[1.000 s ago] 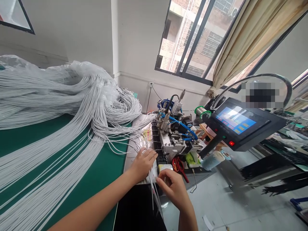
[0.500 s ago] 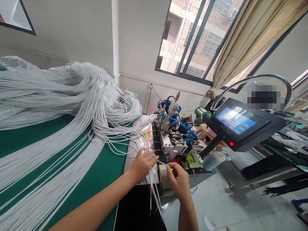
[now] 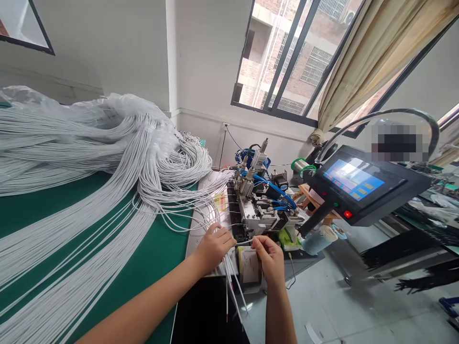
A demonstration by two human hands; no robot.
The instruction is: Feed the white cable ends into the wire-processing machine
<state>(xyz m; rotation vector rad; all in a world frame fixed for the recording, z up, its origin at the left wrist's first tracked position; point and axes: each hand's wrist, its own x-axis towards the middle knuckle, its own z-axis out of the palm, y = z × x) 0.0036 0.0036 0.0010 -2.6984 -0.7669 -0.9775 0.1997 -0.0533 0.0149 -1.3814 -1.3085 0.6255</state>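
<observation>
My left hand (image 3: 214, 248) is closed around several thin white cables. Their loose ends (image 3: 232, 294) hang below it past the table edge, some with red tips. One white cable (image 3: 244, 243) stretches sideways from the left hand to my right hand (image 3: 268, 255), which pinches it near its end between thumb and fingers. Both hands are just in front of a bench machine (image 3: 256, 217) with metal blocks and blue air hoses. More cables run from the left into a row of slots along the machine's near side.
A big pile of white cables (image 3: 143, 157), partly in clear plastic, covers much of the green table (image 3: 154, 258). A control panel with a lit screen (image 3: 353, 179) stands at right. Below the right hand is a taped box (image 3: 250, 265). A green-rimmed wire spool (image 3: 303, 167) sits behind.
My right hand has moved slightly up and right, and the cable between the hands now lies more level. The hanging ends have swung a little to the right.
</observation>
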